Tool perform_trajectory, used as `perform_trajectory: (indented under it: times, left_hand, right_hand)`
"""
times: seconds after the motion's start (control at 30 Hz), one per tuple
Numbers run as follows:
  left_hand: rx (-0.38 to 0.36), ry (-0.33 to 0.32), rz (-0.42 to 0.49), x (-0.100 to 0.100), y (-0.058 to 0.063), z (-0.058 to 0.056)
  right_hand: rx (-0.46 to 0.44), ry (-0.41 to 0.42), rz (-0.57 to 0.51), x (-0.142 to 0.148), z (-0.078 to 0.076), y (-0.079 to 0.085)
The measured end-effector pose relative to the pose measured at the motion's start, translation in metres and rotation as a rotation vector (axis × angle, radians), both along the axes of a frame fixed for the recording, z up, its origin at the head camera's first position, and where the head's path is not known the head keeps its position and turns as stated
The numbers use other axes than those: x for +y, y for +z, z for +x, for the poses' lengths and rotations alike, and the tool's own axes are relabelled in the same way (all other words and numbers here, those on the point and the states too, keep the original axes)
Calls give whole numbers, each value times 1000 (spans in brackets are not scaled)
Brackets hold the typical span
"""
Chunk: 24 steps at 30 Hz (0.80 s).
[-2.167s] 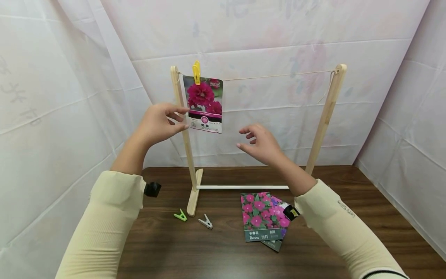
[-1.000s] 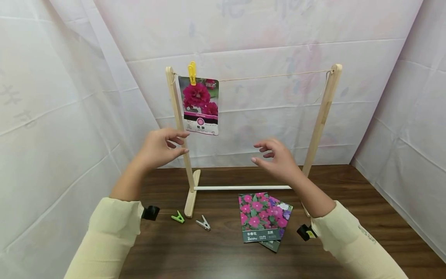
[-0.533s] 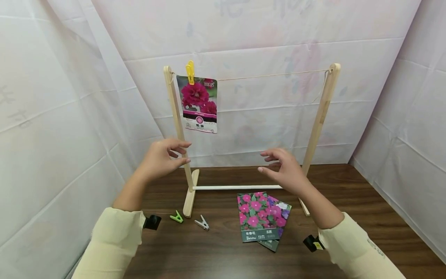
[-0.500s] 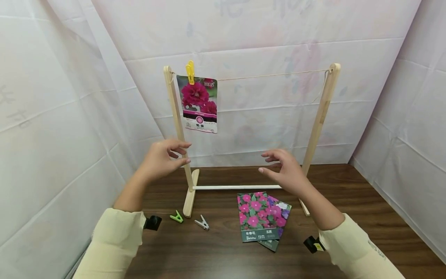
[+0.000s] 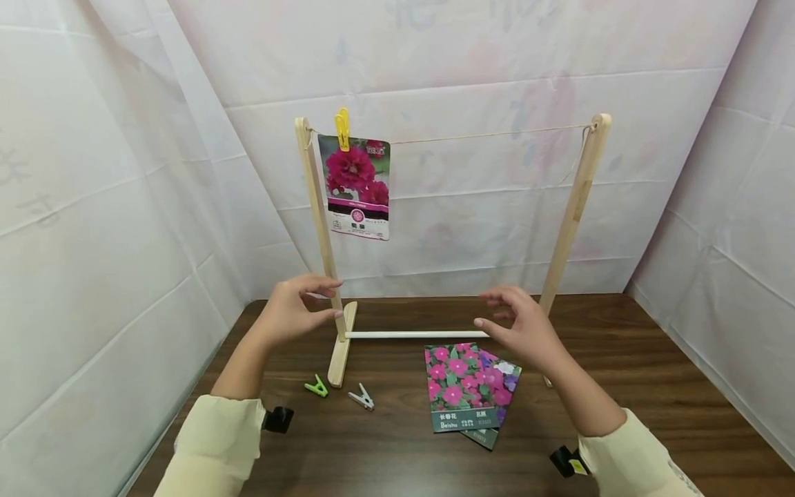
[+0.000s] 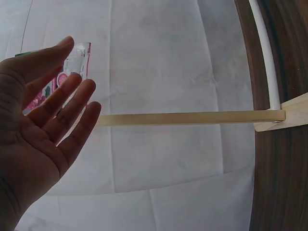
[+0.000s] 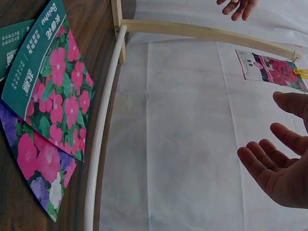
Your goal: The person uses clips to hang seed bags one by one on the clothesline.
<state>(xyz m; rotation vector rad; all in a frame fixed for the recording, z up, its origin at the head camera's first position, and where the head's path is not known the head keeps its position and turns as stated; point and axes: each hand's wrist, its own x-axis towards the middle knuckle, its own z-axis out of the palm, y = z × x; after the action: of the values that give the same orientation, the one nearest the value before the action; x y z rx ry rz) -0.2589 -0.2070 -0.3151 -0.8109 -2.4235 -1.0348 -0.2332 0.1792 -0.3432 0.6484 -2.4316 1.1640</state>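
Green clip (image 5: pixel 321 391), head view only

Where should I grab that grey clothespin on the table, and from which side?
Probably by its two spread arms, pinched between thumb and fingers of the left hand, the nearer one, coming down from above and the far-left side. The grey clothespin lies on the table with its arms opening toward the left wooden foot, its closed tip pointing near-right.
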Motion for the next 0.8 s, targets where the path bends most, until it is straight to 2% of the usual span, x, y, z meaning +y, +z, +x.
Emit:
perform_trajectory:
  times: [0.3, 0.57, 0.8]
  left_hand:
    - [-52, -50, 10, -13, -24, 1]
    - [-71, -74, 23, -20, -43, 4]
    - [-100, -92, 27, -27, -61, 8]
  right_hand:
    - [-82, 1, -29, 7, 5, -15]
    - [-99, 12, -45, 7, 5, -33]
    - [-153, -4, -54, 10, 6, -48]
